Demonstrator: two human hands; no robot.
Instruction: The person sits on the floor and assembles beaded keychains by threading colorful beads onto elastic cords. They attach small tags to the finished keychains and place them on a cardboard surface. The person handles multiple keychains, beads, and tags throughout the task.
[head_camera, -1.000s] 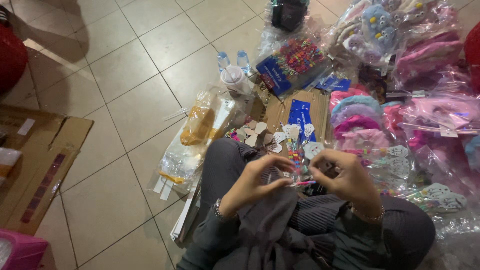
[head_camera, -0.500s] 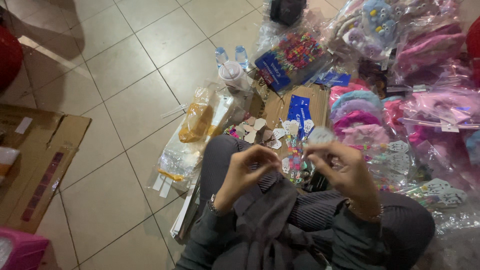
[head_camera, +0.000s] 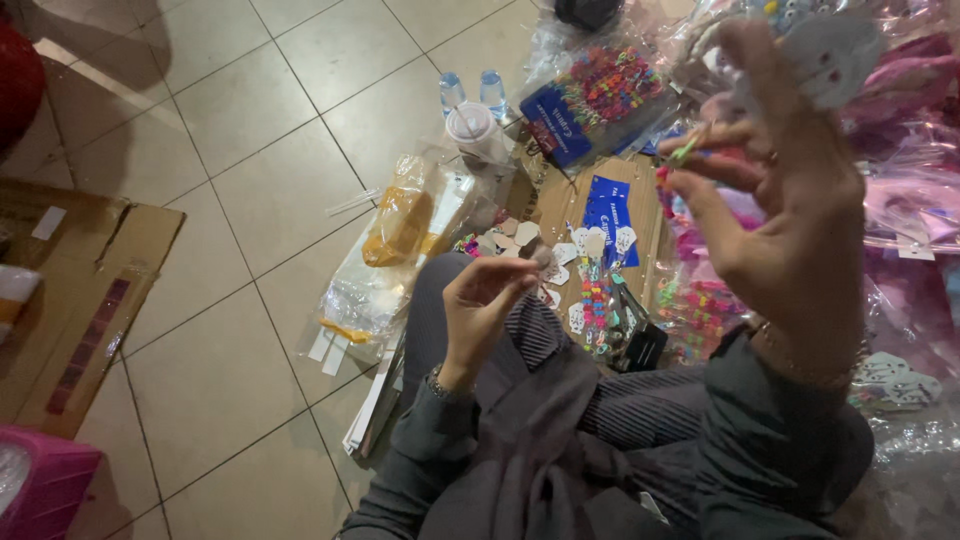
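Observation:
I sit on a tiled floor in dark grey clothes. My right hand (head_camera: 790, 200) is raised close to the camera and pinches small green and pink hair clips (head_camera: 688, 152) between thumb and forefinger. A white shaped card (head_camera: 835, 55) shows behind its upper fingers. My left hand (head_camera: 485, 300) hovers lower over my knee with its fingers curled towards the thumb; whether it holds anything is unclear. Small white cards (head_camera: 565, 250) and a strip of colourful clips (head_camera: 597, 305) lie on cardboard just beyond that hand.
A clear bag of colourful clips (head_camera: 605, 88), two water bottles (head_camera: 470, 90), a lidded cup (head_camera: 475, 125) and a plastic bag with an orange item (head_camera: 400, 225) lie ahead. Pink packaged goods (head_camera: 915, 90) pile up on the right. Flattened cardboard (head_camera: 85, 300) and a pink bin (head_camera: 40, 490) are left.
My hands have parted. The right hand has lifted up towards the camera with the clips, and the left hand has stayed low over my lap.

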